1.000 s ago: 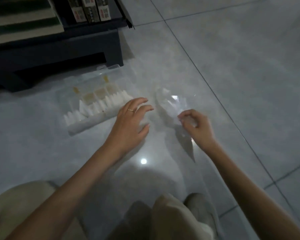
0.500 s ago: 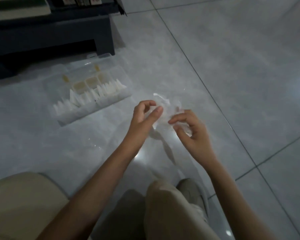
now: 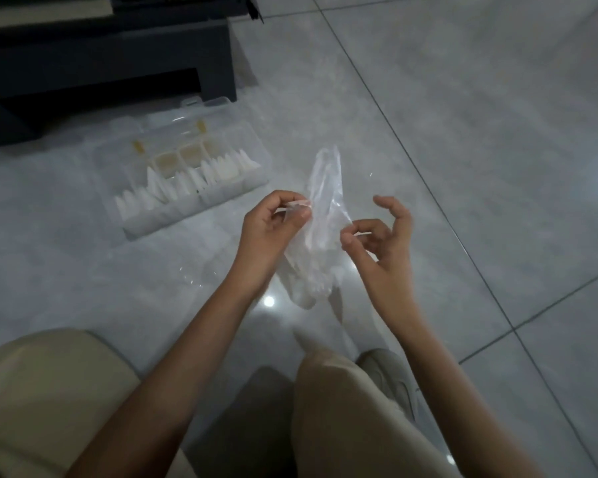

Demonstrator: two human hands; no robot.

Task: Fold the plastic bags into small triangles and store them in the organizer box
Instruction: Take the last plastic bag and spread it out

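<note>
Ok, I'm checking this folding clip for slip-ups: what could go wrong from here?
1. The plastic bag hangs crumpled in the air, pinched only at its edges by the left hand and right hand; it may slip or fold crooked.
2. One row of the organizer box already looks packed with folded triangles, so another may not fit there.

The person wears loose beige trousers (image 3: pixel 346 429) and what looks like a pale grey shoe (image 3: pixel 392 377); the forearms (image 3: pixel 187 357) are bare.
</note>
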